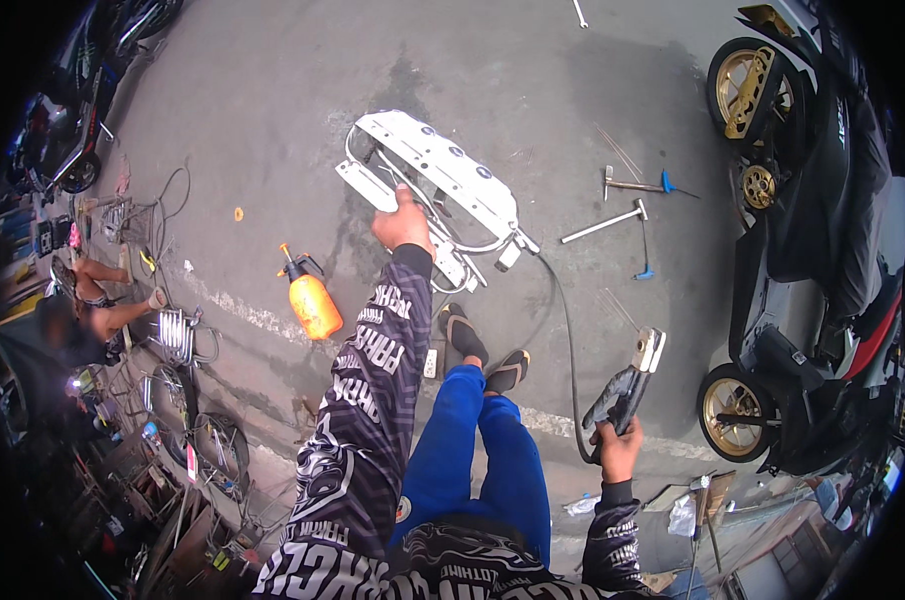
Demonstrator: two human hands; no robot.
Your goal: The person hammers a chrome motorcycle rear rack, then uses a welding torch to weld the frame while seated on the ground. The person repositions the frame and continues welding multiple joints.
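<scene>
A: White metal motorcycle frame part with tubes and a flat plate (pixel 443 180) lies on the grey concrete floor (pixel 273 90), straight ahead of the feet in black sandals (pixel 465 335).

B: What's around it?

A: Orange plastic spray bottle with black nozzle (pixel 311 298) stands to its left, well apart. Steel hammer (pixel 605 222) and blue-handled T-wrench (pixel 645 185) lie to its right. Black scooter with gold wheels (pixel 803 250) is parked at the far right. A seated person (pixel 93 300) sits at the left among bike parts. Black cable (pixel 565 340) runs from the frame's right end toward the torch.

B: Hands?

A: Left hand (pixel 403 222) is stretched forward, arm in a patterned black-and-white sleeve, grip closed on the frame's near edge. Right hand (pixel 618 448) is low and to the right, grip closed around a black welding electrode holder (pixel 628 385), its tip pointing up and away, clear of the frame.

B: Labels?

A: White lettering runs down the sleeve; small red tag on the bike parts at lower left.
</scene>
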